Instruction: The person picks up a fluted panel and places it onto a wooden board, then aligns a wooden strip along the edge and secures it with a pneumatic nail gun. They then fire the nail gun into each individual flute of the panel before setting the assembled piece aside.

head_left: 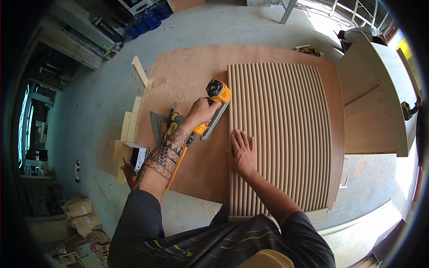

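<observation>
My left hand (203, 112) is wrapped around the grip of a yellow and black nail gun (220, 92). An orange air hose (176, 169) runs from the tool back under my forearm. The gun's head sits at the left edge of a fluted wood panel (281, 129), with its long magazine slanting down and left over the plywood sheet (196, 174). On the panel's left side my right hand (243, 152) lies flat, fingers stretched over the ridges. Left of my left wrist are a yellow and black power tool (173, 124) and a dark square (156, 126).
Wood strips (129, 119) and an open box (137, 154) are along the sheet's left side. A wooden cabinet (375, 98) stands at right with a drill (407, 110) on it. Another power tool (310, 51) is at the far edge. Blue water jugs (149, 20) stand behind.
</observation>
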`<state>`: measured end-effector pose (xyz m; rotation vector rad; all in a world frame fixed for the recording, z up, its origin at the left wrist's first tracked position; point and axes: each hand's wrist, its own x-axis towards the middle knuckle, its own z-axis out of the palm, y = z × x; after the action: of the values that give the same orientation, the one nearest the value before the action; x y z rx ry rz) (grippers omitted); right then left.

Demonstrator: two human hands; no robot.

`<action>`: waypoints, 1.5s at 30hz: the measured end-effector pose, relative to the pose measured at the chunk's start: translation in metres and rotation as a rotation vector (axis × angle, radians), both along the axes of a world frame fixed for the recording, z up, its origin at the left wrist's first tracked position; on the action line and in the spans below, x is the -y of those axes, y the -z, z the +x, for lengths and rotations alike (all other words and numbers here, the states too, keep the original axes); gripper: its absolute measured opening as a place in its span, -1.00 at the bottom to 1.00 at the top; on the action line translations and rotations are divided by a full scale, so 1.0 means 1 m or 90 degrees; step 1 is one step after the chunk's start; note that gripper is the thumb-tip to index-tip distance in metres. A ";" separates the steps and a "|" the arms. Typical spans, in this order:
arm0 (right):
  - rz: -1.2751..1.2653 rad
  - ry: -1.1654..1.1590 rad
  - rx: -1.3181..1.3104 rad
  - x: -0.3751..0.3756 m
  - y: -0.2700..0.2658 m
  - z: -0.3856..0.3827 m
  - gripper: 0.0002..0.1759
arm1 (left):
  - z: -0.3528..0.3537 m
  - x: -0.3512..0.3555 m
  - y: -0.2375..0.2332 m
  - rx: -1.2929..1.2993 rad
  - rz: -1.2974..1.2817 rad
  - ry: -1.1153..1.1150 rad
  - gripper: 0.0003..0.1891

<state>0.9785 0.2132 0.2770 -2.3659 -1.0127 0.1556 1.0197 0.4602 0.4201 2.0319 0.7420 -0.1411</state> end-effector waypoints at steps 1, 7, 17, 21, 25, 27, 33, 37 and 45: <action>-0.016 -0.007 -0.005 0.011 -0.002 -0.014 -0.25 | -0.004 0.006 0.002 0.005 -0.008 -0.009 -0.66; -0.044 -0.005 0.026 0.016 0.005 -0.024 -0.23 | -0.013 0.008 0.011 -0.024 0.009 -0.001 -0.67; -0.053 0.002 0.033 0.014 0.006 -0.024 -0.23 | -0.016 0.003 0.025 -0.014 0.003 0.004 -0.53; -0.054 0.002 0.026 0.013 0.003 -0.024 -0.23 | -0.018 0.004 0.025 0.004 0.009 0.018 -0.54; -0.059 0.002 0.021 0.013 0.002 -0.025 -0.22 | -0.016 0.005 0.021 -0.032 0.012 0.011 -0.54; -0.056 0.002 0.024 0.013 0.005 -0.025 -0.22 | -0.015 0.007 0.013 -0.056 0.023 0.013 -0.55; -0.055 -0.003 0.015 0.015 0.002 -0.023 -0.22 | -0.032 0.024 0.000 -0.008 -0.004 -0.032 -0.55; 0.110 -0.005 -0.062 0.021 0.004 -0.015 -0.22 | -0.095 0.051 -0.007 0.036 -0.077 -0.065 -0.59; -0.024 -0.030 -0.092 0.129 -0.029 -0.037 -0.05 | -0.163 0.115 0.012 -0.036 -0.069 -0.041 -0.65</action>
<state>0.9416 0.0841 0.3056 -2.3285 -1.0042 0.3609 0.8563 0.3456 0.4081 1.9062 0.8164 -0.1977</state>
